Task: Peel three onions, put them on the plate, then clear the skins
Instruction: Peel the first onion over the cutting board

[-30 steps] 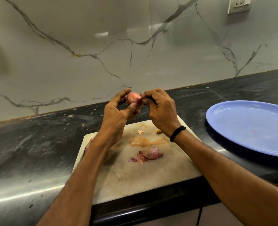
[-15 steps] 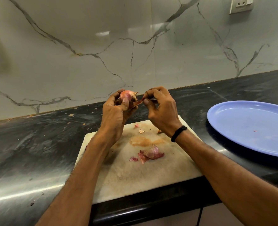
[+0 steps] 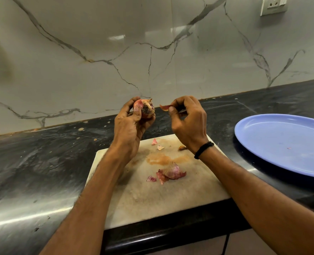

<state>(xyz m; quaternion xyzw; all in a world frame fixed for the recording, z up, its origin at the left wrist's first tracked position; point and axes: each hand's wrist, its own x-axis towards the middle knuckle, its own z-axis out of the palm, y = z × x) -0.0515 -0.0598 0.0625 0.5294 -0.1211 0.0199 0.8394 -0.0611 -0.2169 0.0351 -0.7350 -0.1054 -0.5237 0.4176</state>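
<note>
Onion (image 3: 145, 109) in left hand (image 3: 128, 127); right hand (image 3: 189, 124) pinches skin (image 3: 164, 107), seemingly detached.

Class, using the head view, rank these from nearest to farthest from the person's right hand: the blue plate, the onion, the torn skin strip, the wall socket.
1. skin strip: pinched by the right hand itself.
2. onion: just to the left, held in the left hand.
3. blue plate: on the counter, off to the right.
4. wall socket: high on the wall, upper right.

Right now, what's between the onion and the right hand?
Head view: only a strip of skin, pinched in the right hand and apart from the onion that the left hand holds.
</note>
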